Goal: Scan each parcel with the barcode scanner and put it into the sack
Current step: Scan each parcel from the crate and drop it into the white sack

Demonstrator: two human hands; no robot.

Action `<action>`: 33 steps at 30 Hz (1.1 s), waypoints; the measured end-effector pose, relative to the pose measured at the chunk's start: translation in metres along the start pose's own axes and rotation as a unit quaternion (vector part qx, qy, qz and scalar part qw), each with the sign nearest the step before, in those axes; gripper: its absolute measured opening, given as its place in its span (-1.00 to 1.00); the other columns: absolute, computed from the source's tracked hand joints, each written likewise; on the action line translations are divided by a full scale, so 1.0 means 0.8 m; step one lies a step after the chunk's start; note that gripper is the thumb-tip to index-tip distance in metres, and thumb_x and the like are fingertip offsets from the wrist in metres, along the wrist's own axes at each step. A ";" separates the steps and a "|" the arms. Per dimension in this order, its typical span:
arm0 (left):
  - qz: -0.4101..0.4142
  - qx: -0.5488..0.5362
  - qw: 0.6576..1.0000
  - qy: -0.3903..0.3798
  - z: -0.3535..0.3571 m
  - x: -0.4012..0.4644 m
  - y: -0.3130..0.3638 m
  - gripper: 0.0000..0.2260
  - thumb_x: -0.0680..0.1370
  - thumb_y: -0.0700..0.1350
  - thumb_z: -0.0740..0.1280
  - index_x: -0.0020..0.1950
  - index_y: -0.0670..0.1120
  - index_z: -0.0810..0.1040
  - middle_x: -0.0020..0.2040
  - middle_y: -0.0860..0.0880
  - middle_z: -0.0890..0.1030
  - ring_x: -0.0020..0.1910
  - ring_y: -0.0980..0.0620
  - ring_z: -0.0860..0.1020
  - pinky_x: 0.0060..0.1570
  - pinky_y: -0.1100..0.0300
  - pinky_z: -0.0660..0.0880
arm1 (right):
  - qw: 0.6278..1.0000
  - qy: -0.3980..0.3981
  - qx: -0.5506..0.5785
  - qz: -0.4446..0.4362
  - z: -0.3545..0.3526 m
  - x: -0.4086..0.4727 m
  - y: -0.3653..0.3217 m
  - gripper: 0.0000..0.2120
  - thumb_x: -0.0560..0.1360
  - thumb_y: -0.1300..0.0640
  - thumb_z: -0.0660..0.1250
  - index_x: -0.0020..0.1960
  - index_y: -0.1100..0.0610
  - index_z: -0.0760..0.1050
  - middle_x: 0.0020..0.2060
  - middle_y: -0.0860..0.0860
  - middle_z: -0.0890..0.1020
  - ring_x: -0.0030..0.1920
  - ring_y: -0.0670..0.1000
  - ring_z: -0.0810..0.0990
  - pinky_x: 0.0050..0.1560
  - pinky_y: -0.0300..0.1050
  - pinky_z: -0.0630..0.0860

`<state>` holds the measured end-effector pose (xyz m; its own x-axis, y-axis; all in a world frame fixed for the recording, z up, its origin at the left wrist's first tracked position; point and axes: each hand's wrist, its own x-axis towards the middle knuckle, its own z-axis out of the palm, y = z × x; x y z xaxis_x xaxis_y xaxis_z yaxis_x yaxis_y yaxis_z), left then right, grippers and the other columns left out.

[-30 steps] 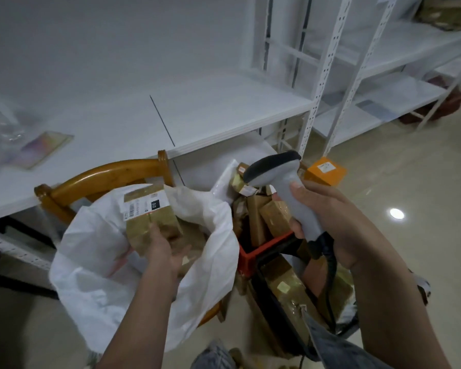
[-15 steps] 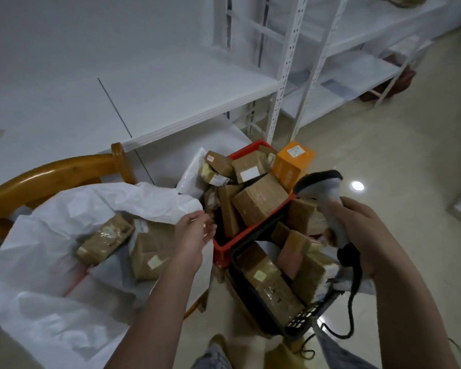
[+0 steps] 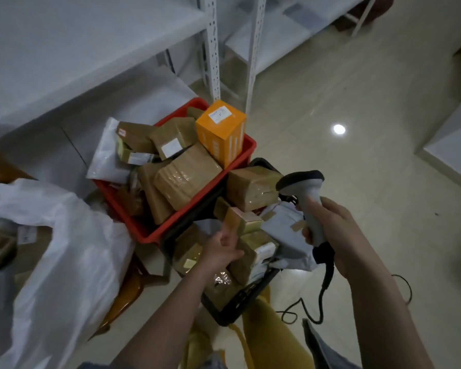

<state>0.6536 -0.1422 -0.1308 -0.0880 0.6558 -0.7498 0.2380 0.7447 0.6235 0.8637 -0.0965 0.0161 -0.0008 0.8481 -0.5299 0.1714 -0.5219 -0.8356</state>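
My right hand [image 3: 338, 235] grips the handle of the grey barcode scanner [image 3: 302, 183], whose head points left over the parcels. My left hand [image 3: 222, 249] reaches into the black basket [image 3: 237, 302] and its fingers curl round a small brown parcel [image 3: 232, 221], which is blurred. The white sack [image 3: 69, 249] lies open at the left on a wooden chair [image 3: 125, 294], and brown parcels [image 3: 0, 249] show inside it. Behind the basket stands a red crate [image 3: 246, 153] piled with brown parcels [image 3: 186, 177] and an orange box [image 3: 221, 129].
White metal shelving [image 3: 210, 49] stands behind the crate, with a low shelf board [image 3: 51, 49] at the left. The scanner cable [image 3: 304, 315] loops on the tiled floor [image 3: 357, 115] at the right. A white mailer bag [image 3: 104, 155] leans on the crate's left side.
My left hand let go of a parcel in the sack, crossed to the right and now closes on a small parcel in the black basket. The view swung right and down.
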 end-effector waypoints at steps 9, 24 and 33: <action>-0.020 0.070 0.997 0.040 0.106 0.086 -0.048 -0.04 0.28 -0.21 0.61 0.56 -0.05 0.13 0.45 -0.08 0.35 0.41 -0.10 0.36 0.34 -0.03 0.39 | 0.995 -0.057 -0.069 0.050 -0.049 0.083 0.050 -0.67 0.65 -0.09 0.20 0.11 0.17 0.55 -0.23 0.13 0.51 -0.34 -0.04 0.52 -0.40 -0.21 0.42; -0.061 -0.317 0.940 0.114 -0.007 0.019 -0.004 -0.55 0.43 -0.11 0.52 0.28 -0.06 0.49 0.00 -0.06 0.71 -0.10 -0.01 0.70 -0.26 0.15 0.61 | 0.997 -0.064 -0.019 0.048 -0.010 0.087 0.025 -0.76 0.62 -0.07 0.26 0.07 0.07 0.57 -0.04 0.25 0.60 -0.38 -0.07 0.54 -0.34 -0.15 0.47; 0.011 -0.520 0.852 0.055 -0.077 -0.028 0.046 -0.52 0.30 0.03 0.49 0.17 -0.08 0.57 0.00 -0.09 0.71 -0.04 -0.05 0.70 -0.16 0.04 0.62 | 0.997 -0.073 0.011 0.015 0.053 0.071 0.014 -0.63 0.44 -0.08 0.51 0.10 0.13 0.55 -0.28 0.05 0.60 -0.47 -0.14 0.52 -0.46 -0.28 0.44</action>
<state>0.6044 -0.1218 -0.0778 -0.1981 0.6369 -0.7451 -0.7399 0.4014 0.5399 0.8235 -0.0580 -0.0297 -0.1402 0.8106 -0.5686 0.1514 -0.5500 -0.8213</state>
